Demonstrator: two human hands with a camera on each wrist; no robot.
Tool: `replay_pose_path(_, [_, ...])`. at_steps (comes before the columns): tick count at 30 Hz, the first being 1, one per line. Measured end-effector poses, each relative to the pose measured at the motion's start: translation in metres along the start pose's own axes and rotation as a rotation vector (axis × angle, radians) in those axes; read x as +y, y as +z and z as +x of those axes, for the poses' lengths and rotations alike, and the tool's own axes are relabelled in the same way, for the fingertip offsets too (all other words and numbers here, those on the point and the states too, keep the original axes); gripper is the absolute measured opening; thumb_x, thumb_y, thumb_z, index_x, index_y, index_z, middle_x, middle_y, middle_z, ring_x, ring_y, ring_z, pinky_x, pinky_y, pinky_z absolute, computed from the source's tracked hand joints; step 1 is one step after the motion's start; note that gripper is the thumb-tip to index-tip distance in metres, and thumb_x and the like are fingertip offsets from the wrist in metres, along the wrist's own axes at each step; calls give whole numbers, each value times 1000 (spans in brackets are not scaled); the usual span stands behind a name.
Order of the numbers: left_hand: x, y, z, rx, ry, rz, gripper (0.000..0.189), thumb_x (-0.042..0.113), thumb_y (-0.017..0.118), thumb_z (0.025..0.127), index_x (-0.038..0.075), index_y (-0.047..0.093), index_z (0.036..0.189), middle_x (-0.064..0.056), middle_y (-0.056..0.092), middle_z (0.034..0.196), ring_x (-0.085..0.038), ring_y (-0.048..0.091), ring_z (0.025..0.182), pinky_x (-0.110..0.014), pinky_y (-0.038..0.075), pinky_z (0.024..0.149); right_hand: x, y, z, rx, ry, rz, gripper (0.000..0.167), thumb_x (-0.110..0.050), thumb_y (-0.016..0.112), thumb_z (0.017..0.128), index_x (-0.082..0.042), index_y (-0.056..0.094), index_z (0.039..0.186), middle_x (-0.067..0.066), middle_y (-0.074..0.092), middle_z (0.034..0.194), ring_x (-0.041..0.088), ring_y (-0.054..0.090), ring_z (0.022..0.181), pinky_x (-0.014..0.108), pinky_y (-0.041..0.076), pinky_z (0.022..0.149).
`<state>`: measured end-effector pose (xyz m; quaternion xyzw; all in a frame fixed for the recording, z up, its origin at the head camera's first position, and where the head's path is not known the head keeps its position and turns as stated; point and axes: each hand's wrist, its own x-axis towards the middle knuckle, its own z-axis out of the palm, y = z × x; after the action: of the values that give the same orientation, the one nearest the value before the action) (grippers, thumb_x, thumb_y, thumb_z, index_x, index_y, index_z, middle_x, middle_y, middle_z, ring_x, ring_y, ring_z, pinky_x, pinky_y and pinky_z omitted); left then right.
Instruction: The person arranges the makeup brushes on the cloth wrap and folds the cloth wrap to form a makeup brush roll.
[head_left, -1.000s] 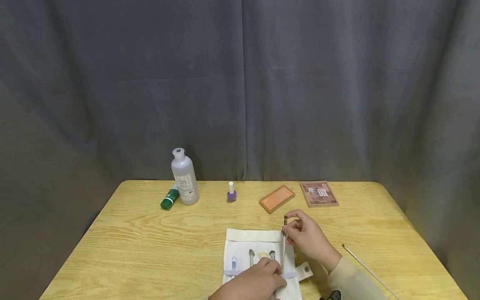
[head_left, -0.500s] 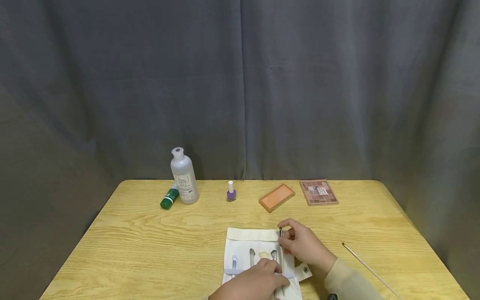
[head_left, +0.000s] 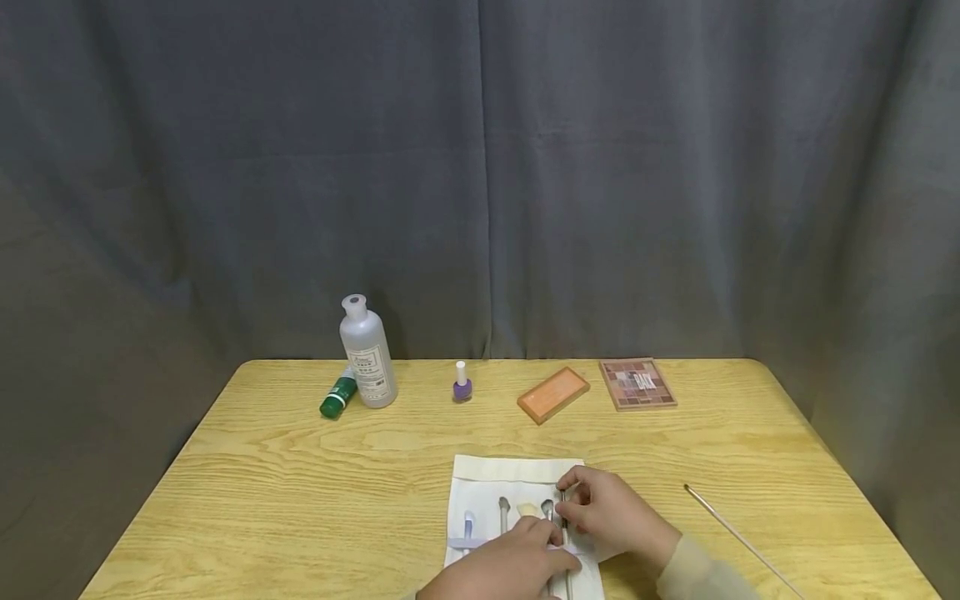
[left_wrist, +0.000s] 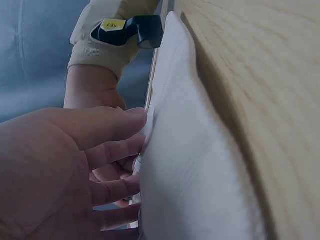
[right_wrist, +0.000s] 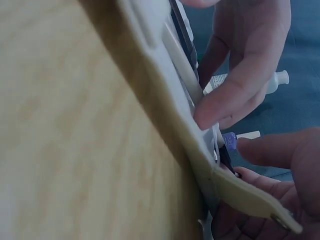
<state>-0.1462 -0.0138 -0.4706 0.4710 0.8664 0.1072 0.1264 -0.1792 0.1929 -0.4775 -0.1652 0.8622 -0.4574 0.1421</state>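
A white cloth brush roll (head_left: 517, 471) lies unfolded at the table's front, with a pale lavender strap (head_left: 465, 544) across it. My right hand (head_left: 618, 515) pinches a makeup brush (head_left: 566, 537) near its dark head; the handle points toward me, along the roll's right side. Resting on the roll, my left hand (head_left: 506, 562) has its fingertips beside that handle and covers part of the strap. Several other brushes lie in the roll, including a grey-headed brush (head_left: 504, 510) and a cream-headed one (head_left: 527, 508). The right wrist view shows the snap flap (right_wrist: 250, 200) under my right hand.
A thin brush (head_left: 738, 537) lies on the table to the right. Along the back are a green tube (head_left: 340, 395), a clear bottle (head_left: 367, 358), purple nail polish (head_left: 462, 388), an orange case (head_left: 553, 395) and an eyeshadow palette (head_left: 639, 384). Grey curtain stands behind.
My right hand has moved down toward me and slightly left, sliding the makeup brush farther down the roll. My left hand has stayed nearly still.
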Motion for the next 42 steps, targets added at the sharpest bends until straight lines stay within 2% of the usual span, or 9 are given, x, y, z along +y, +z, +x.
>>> replay_pose_path(6, [0,-2,0,2,8,7,54,56,69,88,29,64,134,10,51,122,-6,44,108,-21,42,92,-2,0,-6,-33,-8,-4,17,-15,66,97,-1,65,107,2,65,78,15,60,65,24,47,53])
replay_pose_path(13, [0,-1,1,-7,-2,-26,54,56,69,88,30,63,135,10,50,123,-7,43,109,-21,42,91,-4,2,-10,-41,-22,-87,8,-16,66,97,-11,68,91,-1,63,76,9,55,64,24,44,54])
replay_pose_path(20, [1,0,1,15,11,13,52,55,70,88,29,65,133,11,50,118,-4,40,101,-18,40,87,-2,-1,-12,-63,-35,-105,10,-20,63,99,-12,70,96,-3,66,81,10,56,69,25,46,60])
replay_pose_path(24, [1,1,0,9,13,15,52,55,70,88,27,66,132,10,48,121,-5,40,102,-18,40,89,0,-4,-13,-57,-45,-99,13,-23,62,100,-13,70,101,-5,66,86,9,57,75,25,48,65])
replay_pose_path(27, [0,1,0,-11,3,-5,56,58,69,87,27,65,134,7,47,135,-7,43,113,-22,43,96,2,-9,-15,-27,-62,-119,16,-26,63,100,-12,70,103,-6,65,88,8,56,77,25,48,67])
replay_pose_path(31, [0,0,0,-23,8,14,60,62,65,89,26,64,136,4,45,150,-13,45,127,-27,43,103,4,-21,-19,20,-74,-148,21,-28,64,100,-8,69,106,-4,67,90,7,59,74,25,51,64])
replay_pose_path(34, [0,0,1,-15,21,38,59,63,63,90,25,65,134,5,48,149,-13,47,127,-27,43,103,6,-30,-21,80,-63,-213,20,-27,65,99,-9,69,107,-5,67,91,6,61,77,25,52,65])
replay_pose_path(37, [0,0,1,-8,29,45,57,62,63,90,24,66,132,7,52,146,-12,49,123,-27,45,101,11,-39,-25,165,-36,-310,16,-25,68,97,-12,70,105,-7,66,93,7,60,85,27,52,72])
replay_pose_path(42, [1,1,2,-9,36,51,54,61,63,90,25,68,130,8,53,143,-11,49,121,-28,46,99,19,-52,-35,262,36,-372,22,-21,73,93,-7,70,110,3,68,106,22,64,99,40,56,81])
